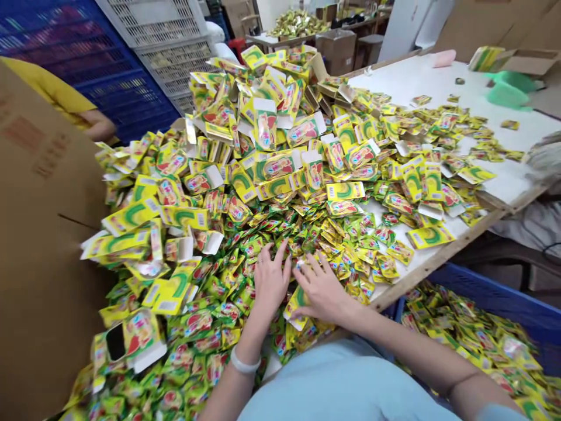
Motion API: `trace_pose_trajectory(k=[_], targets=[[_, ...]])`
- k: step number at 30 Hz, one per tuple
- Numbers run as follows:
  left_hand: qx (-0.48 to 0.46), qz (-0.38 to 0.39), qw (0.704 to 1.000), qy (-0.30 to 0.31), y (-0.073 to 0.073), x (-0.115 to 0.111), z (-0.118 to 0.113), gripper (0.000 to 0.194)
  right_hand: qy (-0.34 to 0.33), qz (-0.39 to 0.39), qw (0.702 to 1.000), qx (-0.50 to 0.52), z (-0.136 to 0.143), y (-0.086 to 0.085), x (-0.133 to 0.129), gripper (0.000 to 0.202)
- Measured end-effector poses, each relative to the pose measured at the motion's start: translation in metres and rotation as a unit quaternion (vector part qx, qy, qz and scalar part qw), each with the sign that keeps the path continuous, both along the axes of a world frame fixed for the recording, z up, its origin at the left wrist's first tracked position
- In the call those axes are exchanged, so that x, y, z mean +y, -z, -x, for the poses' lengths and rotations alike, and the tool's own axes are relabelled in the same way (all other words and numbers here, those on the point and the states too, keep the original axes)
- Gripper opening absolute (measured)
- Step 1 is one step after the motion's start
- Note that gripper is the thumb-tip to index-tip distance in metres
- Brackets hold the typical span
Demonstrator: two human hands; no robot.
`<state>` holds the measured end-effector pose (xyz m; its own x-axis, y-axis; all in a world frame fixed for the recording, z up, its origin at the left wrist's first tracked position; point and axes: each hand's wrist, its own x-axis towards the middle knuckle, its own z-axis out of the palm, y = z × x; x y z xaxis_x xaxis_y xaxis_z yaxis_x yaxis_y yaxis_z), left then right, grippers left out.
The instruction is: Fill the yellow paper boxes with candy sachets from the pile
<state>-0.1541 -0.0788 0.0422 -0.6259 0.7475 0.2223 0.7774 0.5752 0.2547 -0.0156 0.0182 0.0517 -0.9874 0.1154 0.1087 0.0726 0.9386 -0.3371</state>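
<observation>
My left hand [272,278] rests palm down on a heap of small green and yellow sachets [228,278], its fingers spread and touching them. Close by on the right, my right hand [324,292] also reaches into the sachets with fingers apart. Under its palm and thumb lies a small yellow carton [295,304], partly covered; whether the thumb presses on it I cannot tell. Behind both hands rises a big pile of printed yellow cartons [274,166], many with white flaps open.
A tall cardboard box [48,245] stands at the left, near a phone [115,342] on the pile. A blue crate [491,292] of sachets sits below the wooden table edge [438,260]. Another person's arm [96,123] shows behind the cardboard. Stacked crates [162,41] stand at the back.
</observation>
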Motion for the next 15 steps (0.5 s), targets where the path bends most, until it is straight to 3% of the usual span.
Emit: trace_pose_trajectory(k=[4,8,12,15], targets=[[-0.005,-0.006,1.000,0.004,0.001,-0.002,0.002,0.046,-0.086,-0.001,0.995,-0.051,-0.012,0.000,-0.004,0.104],[0.016,-0.004,1.000,0.009,0.004,-0.002,0.005,0.047,-0.144,0.000,0.987,-0.074,-0.020,-0.008,0.007,0.100],[0.032,0.006,0.999,0.017,0.006,-0.002,0.006,0.049,-0.159,-0.010,0.985,-0.069,-0.024,-0.011,0.017,0.079],[0.034,0.010,0.999,0.022,0.006,-0.002,0.006,0.050,-0.139,0.053,0.989,-0.020,-0.029,-0.008,0.023,0.071]])
